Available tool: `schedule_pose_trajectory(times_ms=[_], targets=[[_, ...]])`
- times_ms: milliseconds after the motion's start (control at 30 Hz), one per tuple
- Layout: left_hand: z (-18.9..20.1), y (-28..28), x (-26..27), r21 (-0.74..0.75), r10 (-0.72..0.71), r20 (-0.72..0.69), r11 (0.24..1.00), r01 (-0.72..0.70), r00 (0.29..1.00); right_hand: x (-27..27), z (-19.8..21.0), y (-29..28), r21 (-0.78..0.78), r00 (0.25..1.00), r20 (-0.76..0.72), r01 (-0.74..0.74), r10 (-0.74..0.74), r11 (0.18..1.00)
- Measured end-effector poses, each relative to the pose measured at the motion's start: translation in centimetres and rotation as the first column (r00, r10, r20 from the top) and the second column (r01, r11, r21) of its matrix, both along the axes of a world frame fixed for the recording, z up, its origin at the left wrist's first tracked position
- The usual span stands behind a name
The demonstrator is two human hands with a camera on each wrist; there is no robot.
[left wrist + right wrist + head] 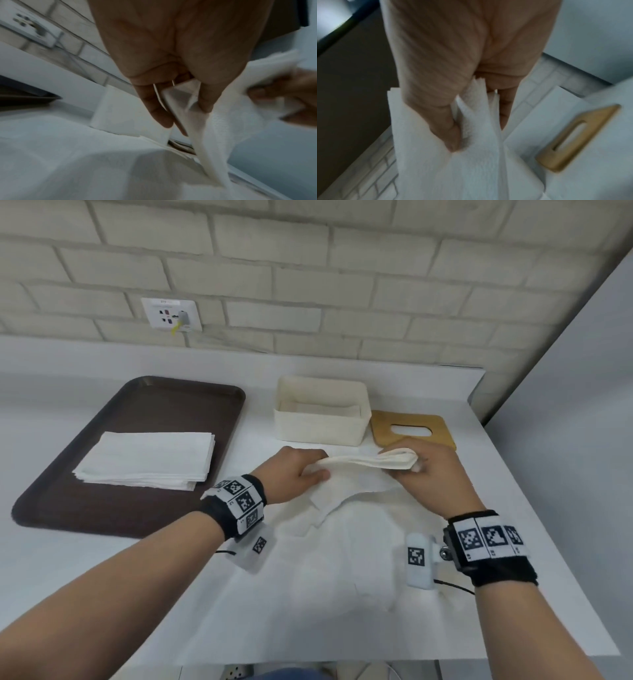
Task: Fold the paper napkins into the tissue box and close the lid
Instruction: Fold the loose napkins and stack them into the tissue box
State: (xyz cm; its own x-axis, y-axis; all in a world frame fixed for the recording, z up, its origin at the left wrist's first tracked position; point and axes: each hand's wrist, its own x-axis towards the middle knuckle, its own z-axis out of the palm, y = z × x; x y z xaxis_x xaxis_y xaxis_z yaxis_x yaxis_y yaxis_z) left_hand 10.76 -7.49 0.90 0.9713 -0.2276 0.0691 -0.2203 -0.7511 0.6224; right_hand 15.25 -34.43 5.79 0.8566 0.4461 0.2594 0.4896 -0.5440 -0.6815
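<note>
Both hands' grip [298, 470] [424, 470] pinches napkin [363, 462] ends, napkin spanning between.

A dark brown tray [137, 402] lies at the counter's [51, 570] left edge; a wall socket [171, 313] sits on the brick wall [308, 268] behind.

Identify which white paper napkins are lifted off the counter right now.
The gathered white paper napkin pinched between left hand and right hand; the flat napkin stack rests on the brown tray.
</note>
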Motion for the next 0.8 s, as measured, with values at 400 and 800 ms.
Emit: schedule_pose_trajectory(times_ms=[400,800], targets=[[-2.6,0.7,-1.4,0.134,0.087,0.010,0.987,-0.088,0.996,-1.6,-8.9,-1.0,0.005,0.958,-0.271,0.097,-0.092,0.995],[-1.1,0.3,-1.5,0.291,0.081,0.011,0.953,-0.081,0.997,-2.1,-8.4,-0.7,0.050,0.966,-0.242,0.100,-0.085,0.994]])
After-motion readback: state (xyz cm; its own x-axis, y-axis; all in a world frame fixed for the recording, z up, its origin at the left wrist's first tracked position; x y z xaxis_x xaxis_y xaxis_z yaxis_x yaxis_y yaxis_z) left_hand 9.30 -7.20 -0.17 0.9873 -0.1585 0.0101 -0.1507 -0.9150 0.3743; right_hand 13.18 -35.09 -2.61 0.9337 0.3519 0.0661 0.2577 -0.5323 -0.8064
